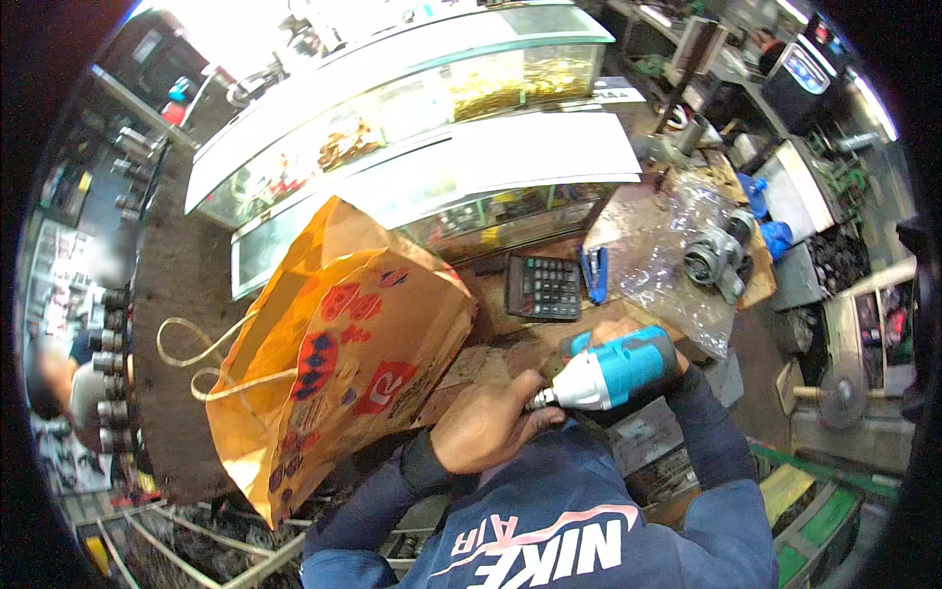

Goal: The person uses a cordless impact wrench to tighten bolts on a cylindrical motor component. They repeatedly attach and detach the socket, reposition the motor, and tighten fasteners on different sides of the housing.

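In front of my chest I hold a blue and silver cordless impact driver (616, 373), its nose pointing left. My left hand (496, 424) is closed at its metal tip, thumb and fingers about the chuck; whether a bit sits there is hidden. Behind the tool body is my right hand (616, 331), mostly covered by it, wrapped round the driver at the handle side. Left of my hands a large orange-brown paper bag (343, 363) with twisted cord handles stands tilted on the bench. Beyond the driver lie a black calculator (543, 288) and a blue stapler-like tool (594, 274).
Glass display cases (530, 83) with small metal parts fill the back of the bench. To the right, clear plastic wrap (667, 255) lies beside a grey metal machine part (719, 257). Another person (64, 383) is at the far left, near a row of metal cylinders (116, 388).
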{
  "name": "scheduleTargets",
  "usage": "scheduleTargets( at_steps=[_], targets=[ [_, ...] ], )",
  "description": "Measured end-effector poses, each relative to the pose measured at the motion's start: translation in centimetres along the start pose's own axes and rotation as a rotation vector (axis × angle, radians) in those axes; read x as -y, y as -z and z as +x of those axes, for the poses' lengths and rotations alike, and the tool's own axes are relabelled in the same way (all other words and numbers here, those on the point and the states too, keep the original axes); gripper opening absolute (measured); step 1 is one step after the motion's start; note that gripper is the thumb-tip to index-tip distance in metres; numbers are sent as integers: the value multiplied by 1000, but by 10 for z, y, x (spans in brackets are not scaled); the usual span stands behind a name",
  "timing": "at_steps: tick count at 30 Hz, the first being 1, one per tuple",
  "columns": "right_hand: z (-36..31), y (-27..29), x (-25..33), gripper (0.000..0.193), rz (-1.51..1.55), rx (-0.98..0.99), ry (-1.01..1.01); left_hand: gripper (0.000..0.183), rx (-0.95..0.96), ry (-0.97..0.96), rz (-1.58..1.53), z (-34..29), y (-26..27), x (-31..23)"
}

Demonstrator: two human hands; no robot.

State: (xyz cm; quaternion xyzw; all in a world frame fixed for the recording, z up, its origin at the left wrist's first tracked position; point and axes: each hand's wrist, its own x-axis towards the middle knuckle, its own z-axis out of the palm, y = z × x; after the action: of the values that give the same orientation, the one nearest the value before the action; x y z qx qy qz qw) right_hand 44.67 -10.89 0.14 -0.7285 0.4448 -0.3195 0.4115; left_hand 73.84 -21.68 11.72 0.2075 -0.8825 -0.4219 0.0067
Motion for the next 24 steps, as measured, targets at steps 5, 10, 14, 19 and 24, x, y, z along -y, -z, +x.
scheduleTargets(
  at_steps=[5,10,14,19,24],
  targets=[
    [-48,20,-31,57,187,-335,-332,35,-166,-118,-24,43,-12,-9],
    [-67,67,70,86,24,-569,-460,34,-172,-101,-108,58,-6,-7],
    [-20,89,139,98,-469,-391,-230,30,-202,-109,-168,56,-1,-1],
    [36,88,130,69,-701,-38,-75,27,-243,72,-252,39,4,-9],
    [47,99,116,69,-681,29,82,15,-298,95,-129,33,-2,-8]
  ],
)
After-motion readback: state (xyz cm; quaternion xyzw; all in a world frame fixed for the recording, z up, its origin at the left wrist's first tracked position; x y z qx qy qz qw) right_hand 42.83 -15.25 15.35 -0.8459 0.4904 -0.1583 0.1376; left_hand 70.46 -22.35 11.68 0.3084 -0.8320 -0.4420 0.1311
